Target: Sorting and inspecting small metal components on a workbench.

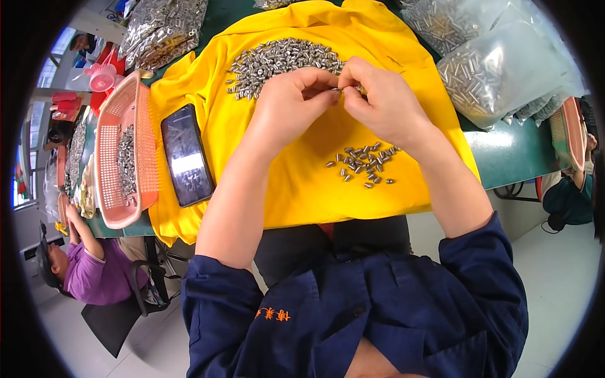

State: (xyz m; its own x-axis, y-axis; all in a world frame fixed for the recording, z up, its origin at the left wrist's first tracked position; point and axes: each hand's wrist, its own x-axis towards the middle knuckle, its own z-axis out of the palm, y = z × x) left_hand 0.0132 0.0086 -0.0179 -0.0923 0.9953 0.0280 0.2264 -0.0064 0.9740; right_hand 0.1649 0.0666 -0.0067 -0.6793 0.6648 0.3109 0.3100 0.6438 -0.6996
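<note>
My left hand (pixel 288 108) and my right hand (pixel 384 99) meet over the yellow cloth (pixel 296 189), fingertips pinched together. Between them sits a small metal piece (pixel 337 90), mostly hidden by the fingers; it looks like the little cylinders lying around. A large heap of small silvery metal cylinders (pixel 277 60) lies just beyond my left hand. Nearer to me, below my right hand, a smaller scattered group of the same metal cylinders (pixel 362 165) rests on the cloth.
A black phone (pixel 188 156) lies left of the heap, beside a pink plastic basket (pixel 147 151) holding metal parts. Clear bags of metal parts stand at back left (pixel 165 28) and back right (pixel 472 79). Co-workers sit at left (pixel 104 268) and far right (pixel 570 198).
</note>
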